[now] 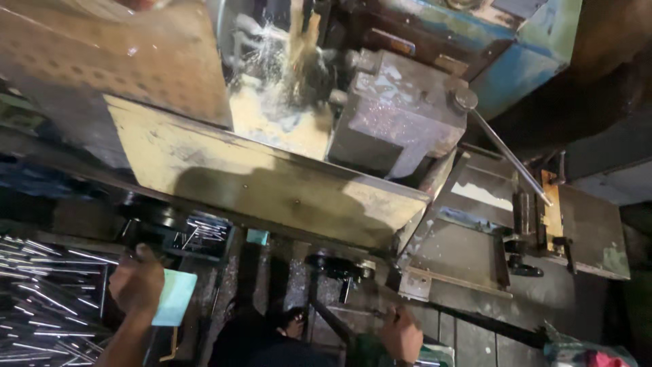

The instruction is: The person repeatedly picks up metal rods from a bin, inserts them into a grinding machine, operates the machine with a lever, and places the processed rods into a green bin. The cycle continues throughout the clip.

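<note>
While the machine is throwing coolant and chips around the cutting area point(282, 75), the person sits low in the head view with both hands down at the bottom edge. Left hand point(138, 280) is curled over the rim of a bin of thin metal rods point(47, 299), right by a pale teal card point(175, 296); can't tell if the grip is actually closed on a rod, too dark. Right hand point(401, 333) is clenched around a dark lever point(468, 319) that runs off to the right. Judging by this, a cut looks to be underway, with the splash still flying behind the yellowish guard plate point(272, 183). Plenty of rods sit in the bin, so lots of stock looks left. No finished pieces are visible anywhere.
</note>
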